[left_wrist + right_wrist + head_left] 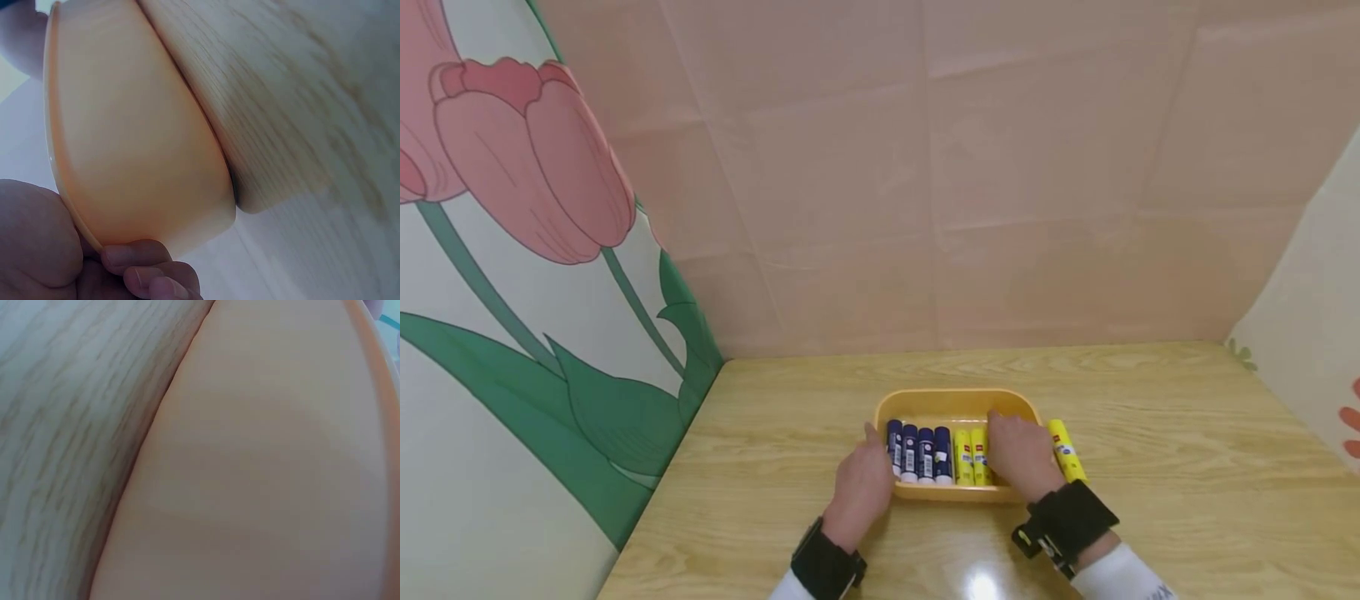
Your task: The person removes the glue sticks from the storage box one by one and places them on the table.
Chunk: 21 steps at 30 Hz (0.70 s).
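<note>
A shallow yellow-orange plastic tray [955,493] sits on the table. Inside, several dark blue glue sticks [926,454] stand in a row at the left, with two yellow glue sticks [972,457] beside them. My left hand [862,479] grips the tray's left front rim; the left wrist view shows its curled fingers [140,259] against the outer wall. Reaching over the front right of the tray, my right hand [1024,457] has its fingers inside, next to the yellow sticks. What lies under that hand is hidden. The right wrist view holds only the tray's outer wall [250,462] and tabletop.
Another yellow glue stick [1066,452] lies on the wooden table [797,408] just right of the tray, close to my right wrist. A pinkish-beige covering [925,183] hangs behind the table. A panel with painted tulips [535,158] stands at the left.
</note>
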Tool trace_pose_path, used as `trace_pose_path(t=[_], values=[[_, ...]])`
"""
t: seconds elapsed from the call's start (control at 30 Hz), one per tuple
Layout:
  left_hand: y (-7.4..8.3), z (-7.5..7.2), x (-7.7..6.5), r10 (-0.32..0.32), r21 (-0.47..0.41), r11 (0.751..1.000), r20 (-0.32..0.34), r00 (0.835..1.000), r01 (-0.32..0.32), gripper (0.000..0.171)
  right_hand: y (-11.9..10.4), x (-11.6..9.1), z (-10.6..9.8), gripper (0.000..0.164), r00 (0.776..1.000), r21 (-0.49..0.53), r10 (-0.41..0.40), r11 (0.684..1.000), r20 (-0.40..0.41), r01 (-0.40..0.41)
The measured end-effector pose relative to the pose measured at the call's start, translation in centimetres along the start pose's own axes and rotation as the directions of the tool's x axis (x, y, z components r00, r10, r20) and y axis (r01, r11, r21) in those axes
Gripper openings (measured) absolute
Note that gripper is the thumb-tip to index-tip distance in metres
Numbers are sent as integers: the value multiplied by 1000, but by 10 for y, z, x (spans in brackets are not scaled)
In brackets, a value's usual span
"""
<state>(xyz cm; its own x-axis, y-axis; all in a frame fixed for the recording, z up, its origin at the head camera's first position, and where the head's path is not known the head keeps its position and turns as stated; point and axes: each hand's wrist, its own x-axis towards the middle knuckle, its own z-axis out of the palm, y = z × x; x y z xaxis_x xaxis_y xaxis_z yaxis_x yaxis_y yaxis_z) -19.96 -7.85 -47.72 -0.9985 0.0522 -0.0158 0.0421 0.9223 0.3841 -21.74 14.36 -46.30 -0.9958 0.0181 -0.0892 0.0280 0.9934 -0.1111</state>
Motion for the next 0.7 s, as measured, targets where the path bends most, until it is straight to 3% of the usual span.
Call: trace_pose_path(t=[0.43,0.7], values=[[0,-1,-1,2,5,1000,4,1000,-2,55,2,7,-1,34,1000,45,-15,999,-2,15],[1,-1,0,-20,-16,1000,20,1000,20,56,2,8,-3,44,1000,58,-23,998,18,22]])
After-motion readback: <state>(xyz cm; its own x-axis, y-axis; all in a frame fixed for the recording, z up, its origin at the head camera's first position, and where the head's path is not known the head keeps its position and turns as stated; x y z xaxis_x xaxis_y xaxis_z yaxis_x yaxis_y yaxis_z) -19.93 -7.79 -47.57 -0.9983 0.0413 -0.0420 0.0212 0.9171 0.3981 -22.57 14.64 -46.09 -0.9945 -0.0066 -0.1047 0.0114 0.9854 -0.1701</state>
